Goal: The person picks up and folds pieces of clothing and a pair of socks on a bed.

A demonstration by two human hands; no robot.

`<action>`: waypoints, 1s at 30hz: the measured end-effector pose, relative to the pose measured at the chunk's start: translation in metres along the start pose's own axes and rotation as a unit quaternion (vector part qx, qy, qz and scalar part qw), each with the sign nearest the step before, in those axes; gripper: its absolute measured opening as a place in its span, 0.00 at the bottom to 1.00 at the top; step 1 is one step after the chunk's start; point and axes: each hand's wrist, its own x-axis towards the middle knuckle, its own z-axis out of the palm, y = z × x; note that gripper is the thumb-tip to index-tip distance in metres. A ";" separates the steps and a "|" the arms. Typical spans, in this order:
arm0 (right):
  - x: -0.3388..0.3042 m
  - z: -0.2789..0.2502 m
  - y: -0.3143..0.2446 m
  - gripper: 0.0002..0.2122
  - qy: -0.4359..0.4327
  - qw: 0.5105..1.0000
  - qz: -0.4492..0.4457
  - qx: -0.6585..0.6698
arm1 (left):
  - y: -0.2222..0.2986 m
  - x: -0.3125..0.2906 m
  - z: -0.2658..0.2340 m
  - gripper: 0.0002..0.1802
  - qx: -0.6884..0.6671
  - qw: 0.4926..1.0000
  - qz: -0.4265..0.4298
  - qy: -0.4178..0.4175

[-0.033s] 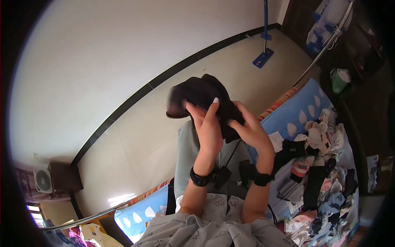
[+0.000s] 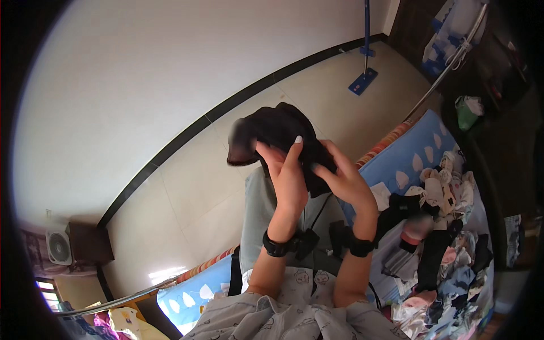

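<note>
A black, soft cloth garment is held up in front of my knees, bunched and partly folded over; its exact kind does not show. My left hand grips it from below, thumb on the near face and some fingers hidden by the cloth. At the garment's right side, my right hand pinches it between thumb and fingers. The left end of the cloth hangs loose and looks blurred. Dark bands with small boxes circle both wrists.
Right of me, a pile of socks and small clothes lies on a blue bed sheet with a leaf pattern. A metal rail runs along the bed edge. On the tiled floor ahead stands a blue flat mop. A fan is far left.
The loose left end of the black garment has shifted very slightly left and down. Both hands keep nearly the same place and grip.
</note>
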 end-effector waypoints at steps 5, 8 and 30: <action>-0.004 0.008 -0.008 0.22 -0.008 0.992 -0.080 -0.097 | -0.004 0.006 -0.010 0.35 0.015 0.996 0.082 -0.012; 0.001 0.002 0.003 0.22 -0.011 0.995 -0.052 -0.087 | 0.000 0.010 -0.013 0.30 0.011 0.996 0.086 -0.034; 0.006 0.001 0.009 0.07 -0.021 0.999 0.015 0.048 | 0.001 0.019 -0.005 0.37 -0.053 0.987 -0.015 -0.154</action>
